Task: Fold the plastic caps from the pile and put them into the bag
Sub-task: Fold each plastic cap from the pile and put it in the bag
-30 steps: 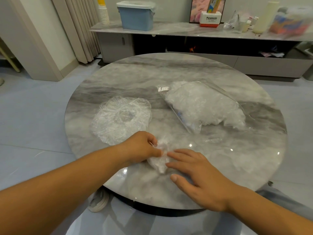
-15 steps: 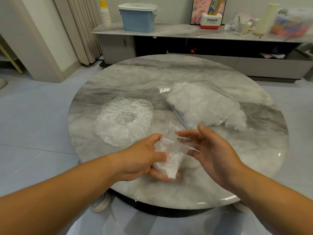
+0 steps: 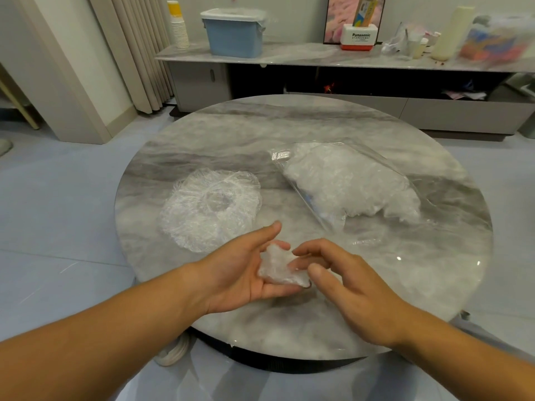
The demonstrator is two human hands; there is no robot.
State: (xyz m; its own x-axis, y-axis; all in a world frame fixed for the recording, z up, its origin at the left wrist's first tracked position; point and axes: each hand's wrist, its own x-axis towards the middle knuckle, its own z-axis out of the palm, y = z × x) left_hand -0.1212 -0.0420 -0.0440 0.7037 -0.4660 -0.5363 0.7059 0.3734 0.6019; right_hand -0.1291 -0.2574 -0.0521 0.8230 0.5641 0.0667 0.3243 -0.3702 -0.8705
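A small bundled clear plastic cap [image 3: 276, 269] lies across the fingers of my left hand [image 3: 240, 273], which is held palm up above the near part of the table with its thumb raised off the cap. My right hand [image 3: 344, 285] meets it from the right, thumb and fingertips pinching the cap's right edge. The pile of spread plastic caps [image 3: 208, 209] rests on the table to the left. The clear bag [image 3: 347, 183], stuffed with white folded caps, lies to the right with its mouth toward the table's middle.
The round marble table [image 3: 289, 125] has its near edge just below my wrists. Behind it runs a low sideboard [image 3: 318, 57] with a blue bin [image 3: 234, 33], stacked cups and boxes. Curtains hang at the back left.
The cap was pressed on the table, then lifted in both hands. It is now a smaller bundle on my opened left fingers, and my right hand has closed in on it.
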